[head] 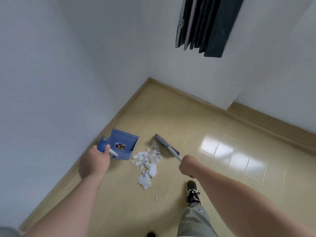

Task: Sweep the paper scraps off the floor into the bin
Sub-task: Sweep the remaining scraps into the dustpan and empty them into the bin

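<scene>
With the left hand (94,162) clamping the dustpan (124,146) handle and the right hand (188,166) gripping the broom (166,145), light paper scraps (147,164) are risking scattering past the pan's lip.

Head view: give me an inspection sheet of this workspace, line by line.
Surface: tan floor, glossy, window glare at right.
Job's things: white paper scraps piled between blue dustpan and broom head; one stray scrap nearer the person; no bin in view.
Clutter: nothing seen.
Grippers: left hand closed on the dustpan handle; right hand closed on the broom handle.
Cables: nothing seen.
Surroundings: white walls meeting in a corner, dark curtain above, person's shoe on the floor.
</scene>
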